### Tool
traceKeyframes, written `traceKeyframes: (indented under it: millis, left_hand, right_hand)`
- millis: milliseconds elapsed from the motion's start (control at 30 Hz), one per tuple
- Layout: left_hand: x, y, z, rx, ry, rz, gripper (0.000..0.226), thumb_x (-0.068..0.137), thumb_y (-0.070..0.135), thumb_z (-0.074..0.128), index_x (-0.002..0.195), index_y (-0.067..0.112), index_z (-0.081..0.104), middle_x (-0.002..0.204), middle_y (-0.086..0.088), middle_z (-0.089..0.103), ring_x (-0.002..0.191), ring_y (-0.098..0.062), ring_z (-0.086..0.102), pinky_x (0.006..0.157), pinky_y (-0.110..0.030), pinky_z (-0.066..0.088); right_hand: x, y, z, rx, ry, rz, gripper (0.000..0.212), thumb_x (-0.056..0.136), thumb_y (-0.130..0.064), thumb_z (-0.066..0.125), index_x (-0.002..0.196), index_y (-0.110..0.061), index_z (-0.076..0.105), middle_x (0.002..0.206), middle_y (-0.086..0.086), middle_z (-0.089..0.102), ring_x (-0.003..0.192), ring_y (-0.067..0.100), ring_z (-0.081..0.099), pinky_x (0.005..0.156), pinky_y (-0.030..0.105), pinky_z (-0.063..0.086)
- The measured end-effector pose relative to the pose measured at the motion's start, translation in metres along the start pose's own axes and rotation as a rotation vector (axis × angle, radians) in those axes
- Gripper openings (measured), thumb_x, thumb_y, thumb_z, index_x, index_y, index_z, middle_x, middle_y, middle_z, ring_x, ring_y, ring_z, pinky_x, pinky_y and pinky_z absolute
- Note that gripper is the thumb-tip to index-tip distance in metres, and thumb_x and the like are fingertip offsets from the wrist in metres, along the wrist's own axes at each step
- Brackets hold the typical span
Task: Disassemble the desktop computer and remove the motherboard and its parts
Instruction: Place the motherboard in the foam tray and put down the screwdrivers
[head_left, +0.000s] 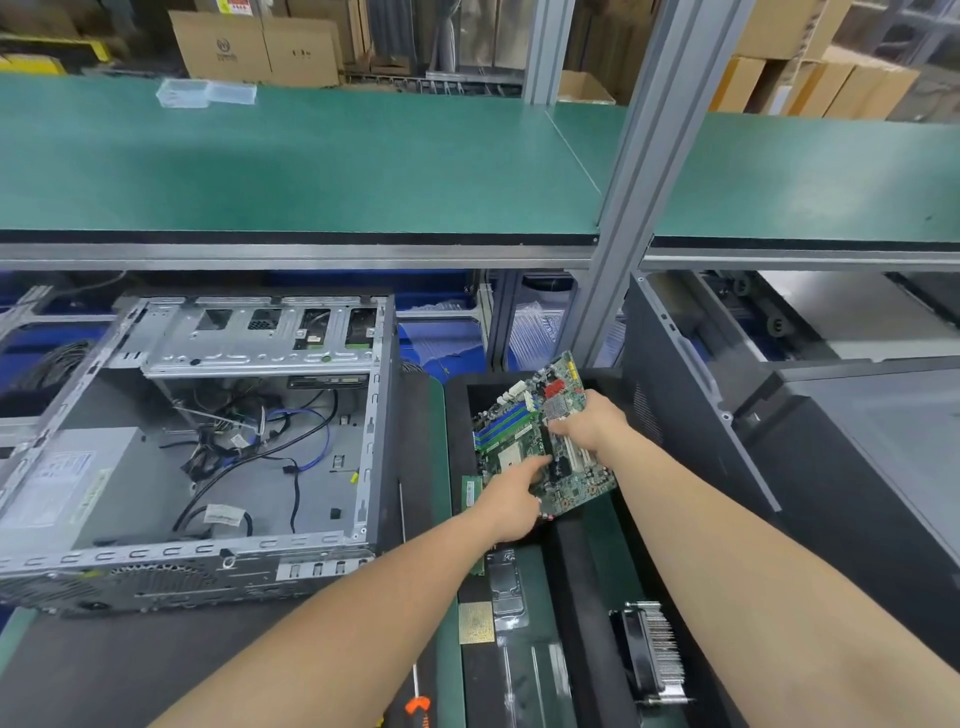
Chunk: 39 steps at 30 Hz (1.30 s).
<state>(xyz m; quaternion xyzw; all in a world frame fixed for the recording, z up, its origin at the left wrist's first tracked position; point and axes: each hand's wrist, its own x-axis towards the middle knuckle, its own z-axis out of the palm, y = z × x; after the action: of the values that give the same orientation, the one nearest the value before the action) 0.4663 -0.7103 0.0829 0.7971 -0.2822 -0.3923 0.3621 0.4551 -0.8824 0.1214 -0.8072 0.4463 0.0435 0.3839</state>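
The green motherboard (524, 426) is tilted over a black foam tray (460, 410) right of the case. My right hand (592, 423) grips its right edge, fingers curled over the board. My left hand (511, 501) holds its lower left edge, with the forefinger stretched across the board. The opened desktop case (208, 415) lies on its side at the left, with loose black and blue cables (249, 441) and the grey power supply (67, 483) inside. A RAM stick (470, 491) lies under my left hand. A CPU chip (475, 622) and a finned heatsink with fan (652, 654) lie in the near tray compartments.
A screwdriver with an orange handle (418, 706) lies at the bottom edge. A green shelf (311, 166) overhangs the bench, carried by an aluminium post (628, 197). Dark computer cases (727, 441) stand at the right. Cardboard boxes (260, 47) fill the background.
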Motion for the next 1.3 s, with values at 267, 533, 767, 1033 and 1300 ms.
traceKeyframes:
  millis: [267,533,767,1033,1300]
  left_hand:
    - [-0.004,0.004,0.009,0.070,-0.079,-0.017,0.081,0.091,-0.012,0.031,0.162,0.027,0.026,0.164,-0.008,0.037,0.146,-0.028,0.042,0.115,-0.035,0.041]
    - [-0.053,0.027,-0.016,0.005,0.343,0.040,0.058,0.091,-0.011,0.037,0.138,0.012,0.061,0.139,-0.006,0.064,0.129,-0.023,0.057,0.104,-0.026,0.043]
    - [-0.148,0.011,-0.045,0.060,0.458,0.054,0.029,0.092,-0.002,0.043,0.094,0.013,0.068,0.079,-0.006,0.073,0.054,-0.013,0.068,0.051,-0.021,0.053]
    - [-0.245,-0.083,-0.002,0.261,0.472,-0.286,0.014,0.087,0.017,0.055,0.090,0.021,0.069,0.097,-0.002,0.075,0.093,-0.024,0.071,0.080,-0.035,0.058]
    - [-0.248,-0.131,0.034,0.201,0.509,-0.388,0.042,0.092,0.032,0.071,0.121,0.006,0.057,0.127,-0.018,0.055,0.122,-0.035,0.055,0.099,-0.042,0.049]
  right_hand:
    - [-0.012,0.010,0.011,-0.089,0.172,0.004,0.060,0.091,-0.035,0.075,0.138,-0.011,0.046,0.136,0.016,0.058,0.120,0.038,0.058,0.095,0.045,0.052]
    - [-0.068,-0.021,0.016,-0.202,0.387,-0.400,0.051,0.092,-0.024,0.066,0.140,-0.016,0.050,0.145,0.011,0.046,0.136,0.033,0.040,0.112,0.046,0.034]
    - [-0.154,-0.031,0.053,-0.075,0.022,-0.443,0.014,0.090,-0.024,0.062,0.101,-0.018,0.068,0.108,0.010,0.071,0.102,0.031,0.066,0.079,0.035,0.053]
    - [-0.245,0.010,0.121,-0.409,-0.508,-0.304,0.020,0.089,-0.015,0.053,0.079,-0.002,0.065,0.071,0.020,0.075,0.069,0.031,0.078,0.068,0.034,0.063]
    - [-0.274,0.052,0.163,-0.374,-0.383,-0.246,0.015,0.096,-0.019,0.062,0.088,-0.006,0.061,0.076,0.017,0.071,0.051,0.027,0.070,0.037,0.024,0.045]
